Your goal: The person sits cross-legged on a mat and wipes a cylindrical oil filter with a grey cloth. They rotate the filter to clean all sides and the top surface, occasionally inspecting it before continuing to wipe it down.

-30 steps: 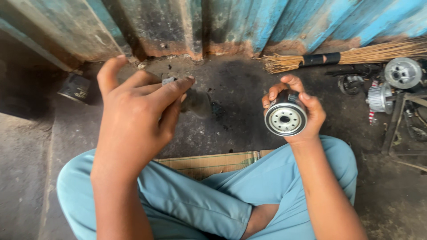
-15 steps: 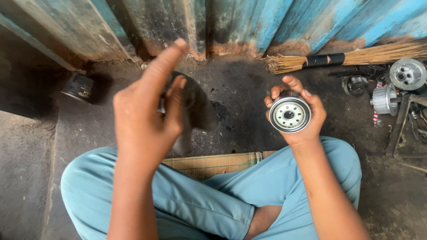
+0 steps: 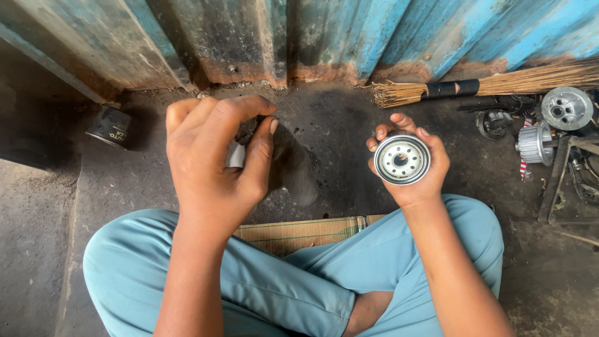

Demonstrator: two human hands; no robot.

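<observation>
My right hand point(image 3: 417, 181) holds a round metal oil filter point(image 3: 401, 158) upright, its white holed face turned toward me, over my right knee. My left hand point(image 3: 215, 165) is raised in front of me with its back toward the camera and the fingers curled down. A small pale piece point(image 3: 236, 155) shows between those fingers and the palm, mostly hidden, so I cannot tell what it is. The two hands are well apart. I sit cross-legged in light blue trousers point(image 3: 274, 290).
A black cylindrical filter can point(image 3: 109, 126) lies on the dark ground at the left. A straw broom point(image 3: 499, 83) lies along a blue corrugated metal wall point(image 3: 349, 31). Metal pulleys point(image 3: 566, 107) and parts lie at the right. Flat cardboard point(image 3: 299, 232) lies under my legs.
My left hand rose with its fingers stretched up, then turned and curled them down around the small piece. My right hand has kept the filter nearly still.
</observation>
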